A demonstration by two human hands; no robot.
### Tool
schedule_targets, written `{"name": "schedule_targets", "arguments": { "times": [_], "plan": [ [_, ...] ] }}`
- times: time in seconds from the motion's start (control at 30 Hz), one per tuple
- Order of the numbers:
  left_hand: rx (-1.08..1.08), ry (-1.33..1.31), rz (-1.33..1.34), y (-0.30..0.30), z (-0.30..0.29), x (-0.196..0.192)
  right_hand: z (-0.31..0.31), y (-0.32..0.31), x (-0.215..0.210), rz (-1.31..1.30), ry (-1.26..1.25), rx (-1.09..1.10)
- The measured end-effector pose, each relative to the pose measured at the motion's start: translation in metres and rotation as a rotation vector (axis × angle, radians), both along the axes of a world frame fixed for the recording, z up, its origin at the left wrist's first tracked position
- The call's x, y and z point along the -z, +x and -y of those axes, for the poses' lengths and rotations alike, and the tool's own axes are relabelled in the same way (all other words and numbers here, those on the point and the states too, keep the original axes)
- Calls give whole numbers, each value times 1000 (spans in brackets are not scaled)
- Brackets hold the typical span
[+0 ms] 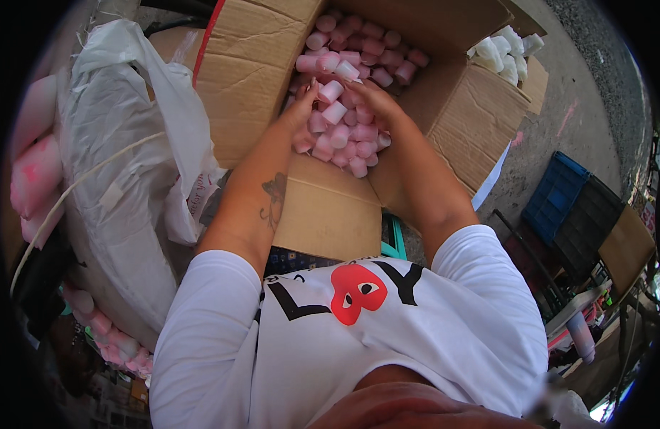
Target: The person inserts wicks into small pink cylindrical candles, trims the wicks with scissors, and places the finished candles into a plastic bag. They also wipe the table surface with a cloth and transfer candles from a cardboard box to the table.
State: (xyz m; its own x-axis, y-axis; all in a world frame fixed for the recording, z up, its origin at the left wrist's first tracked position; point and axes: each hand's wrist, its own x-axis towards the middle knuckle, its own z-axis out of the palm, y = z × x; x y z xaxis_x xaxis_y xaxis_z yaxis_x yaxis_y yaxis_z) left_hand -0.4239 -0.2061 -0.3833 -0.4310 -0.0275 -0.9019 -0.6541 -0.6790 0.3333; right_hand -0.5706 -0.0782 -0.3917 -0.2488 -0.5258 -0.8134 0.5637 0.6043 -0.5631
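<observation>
A cardboard box stands in front of me, its flaps folded outward. Inside it lies a deep heap of small pink cylinders, pale and slightly see-through at the ends. Both my arms reach into the box. My left hand rests against the heap's left side, fingers stretched toward the far end. From the right, my right hand lies over the pieces with its fingers extended and partly hidden. Several cylinders sit between the two palms. Neither hand is wrapped round a single piece.
White plastic sheeting and a bag bulge at the left, beside pink-filled bags. White wrapped bundles sit beyond the box's right corner. Blue and black crates stand on the ground at right.
</observation>
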Motion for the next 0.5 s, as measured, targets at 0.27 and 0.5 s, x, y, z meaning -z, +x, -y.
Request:
{"name": "schedule_targets", "arguments": {
  "times": [0.27,0.5],
  "plan": [
    [-128,31,-88,-12,-7,-26,8,28,7,-55,-23,66],
    [-132,5,-241,-24,7,-5,17,49,-25,-220,-186,426]
  ]
}}
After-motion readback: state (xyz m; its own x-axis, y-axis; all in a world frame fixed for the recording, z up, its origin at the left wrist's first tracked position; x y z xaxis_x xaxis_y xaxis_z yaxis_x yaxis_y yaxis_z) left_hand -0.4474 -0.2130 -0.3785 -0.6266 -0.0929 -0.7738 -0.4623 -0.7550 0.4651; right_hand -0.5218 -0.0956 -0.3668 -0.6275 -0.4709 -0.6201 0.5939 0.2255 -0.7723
